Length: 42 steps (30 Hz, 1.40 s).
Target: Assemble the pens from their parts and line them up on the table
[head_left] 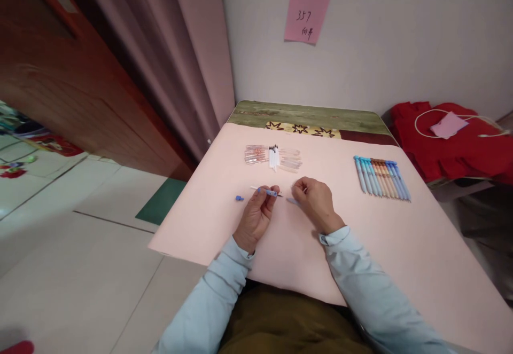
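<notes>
Several assembled pens (382, 178): row at 2 o'clock on table (401, 247); judged finished.
Loose parts (273, 157): pile at 12 o'clock, unassembled.
Left hand (256, 218): grip closed on refill (267, 191), table centre.
Right hand (316, 202): fingers curled by clear barrel (292, 201); hold cannot be told.
Blue cap (239, 198): loose, 9 o'clock.

Pink table (401, 247) bears pen parts (273, 157), a pen row (381, 177), a blue cap (239, 198).

Pale blue long sleeves (372, 290) on both arms, buttoned cuffs (334, 235) at wrists. Olive-brown trousers (280, 322) at 6 o'clock. Hands bare.
</notes>
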Motion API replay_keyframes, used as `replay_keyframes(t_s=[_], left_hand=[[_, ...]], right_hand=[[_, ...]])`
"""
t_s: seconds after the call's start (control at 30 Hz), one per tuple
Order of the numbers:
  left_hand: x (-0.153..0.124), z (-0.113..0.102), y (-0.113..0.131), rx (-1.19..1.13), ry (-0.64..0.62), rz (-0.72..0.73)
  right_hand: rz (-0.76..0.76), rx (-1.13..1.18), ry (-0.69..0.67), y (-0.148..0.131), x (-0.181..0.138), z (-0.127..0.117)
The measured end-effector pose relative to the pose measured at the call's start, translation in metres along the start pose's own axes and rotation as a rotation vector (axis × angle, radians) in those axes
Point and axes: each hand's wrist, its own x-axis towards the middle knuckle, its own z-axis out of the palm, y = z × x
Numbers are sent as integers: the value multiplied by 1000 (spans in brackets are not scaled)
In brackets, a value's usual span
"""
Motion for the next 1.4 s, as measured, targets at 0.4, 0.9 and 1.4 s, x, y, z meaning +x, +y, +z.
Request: replay_keyframes(t_s=[0.4,0.9,1.4], left_hand=[[0,2,0,7,52,6],[-3,-6,0,106,-150,-82],[-7,-12,0,74,-217,-113]], right_hand=[[-6,601,-195,-21,-17,7],[-188,440,239,-52,-45,-12],[-298,127,192,-65,-61,-7]])
